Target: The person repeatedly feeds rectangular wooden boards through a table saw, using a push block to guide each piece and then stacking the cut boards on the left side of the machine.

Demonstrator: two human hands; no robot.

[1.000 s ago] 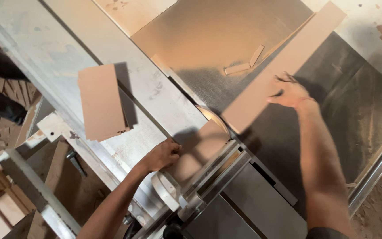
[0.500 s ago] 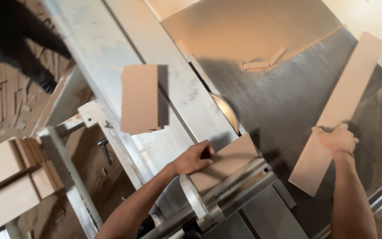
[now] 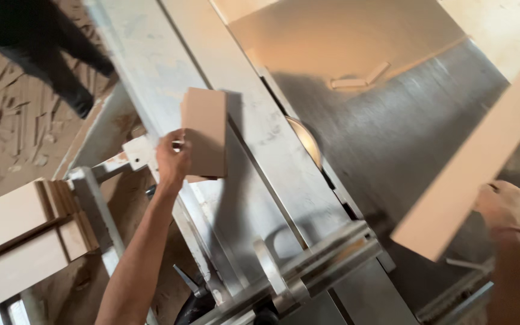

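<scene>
While I hold the short cut board (image 3: 204, 132) by its near edge, my left hand (image 3: 171, 157) is closed on it, thumb on top and fingers beneath. The piece lies flat on the sliding carriage (image 3: 151, 54), well to the left of the saw blade (image 3: 305, 141). My right hand (image 3: 501, 204) is clamped on the long board strip (image 3: 476, 168), gripping it near its lower end. The strip hangs tilted over the steel saw table (image 3: 392, 138), well to the right of the blade and apart from it.

I judge the step in hand to be clearing: both pieces are off the cut line and each hand is carrying its own away from the blade. The blade's rim stands proud of its slot, and I cannot tell whether it is spinning. Whatever comes next calls for both wrists to stay wide of that slot and for the strip's free end not to swing across it.

Beyond the blade, two small offcuts (image 3: 356, 78) lie on the table, touching each other. Nearer me than the blade, the metal crosscut fence (image 3: 308, 265) spans the carriage. Far left of the blade a stack of pale boards (image 3: 13, 241) rests on a frame, and another person's dark trouser leg (image 3: 43, 48) stands on the sawdust floor.
</scene>
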